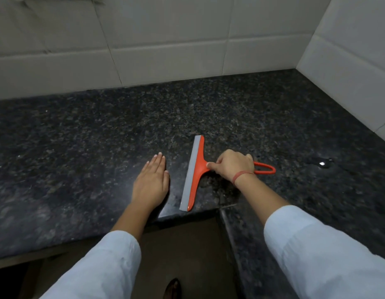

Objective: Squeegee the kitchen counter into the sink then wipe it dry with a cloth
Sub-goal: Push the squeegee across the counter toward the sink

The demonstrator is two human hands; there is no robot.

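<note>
An orange squeegee with a grey rubber blade lies on the dark speckled granite counter, its blade running from the counter's front edge toward the wall. My right hand grips its orange handle, whose loop end sticks out to the right. Just left of the blade, my left hand rests flat on the counter with straight fingers. No sink and no cloth are in view.
A small puddle of water glistens on the counter to the right. White tiled walls close the back and the right side, meeting in a corner. The counter's inner corner edge is in front of me, with brown floor below.
</note>
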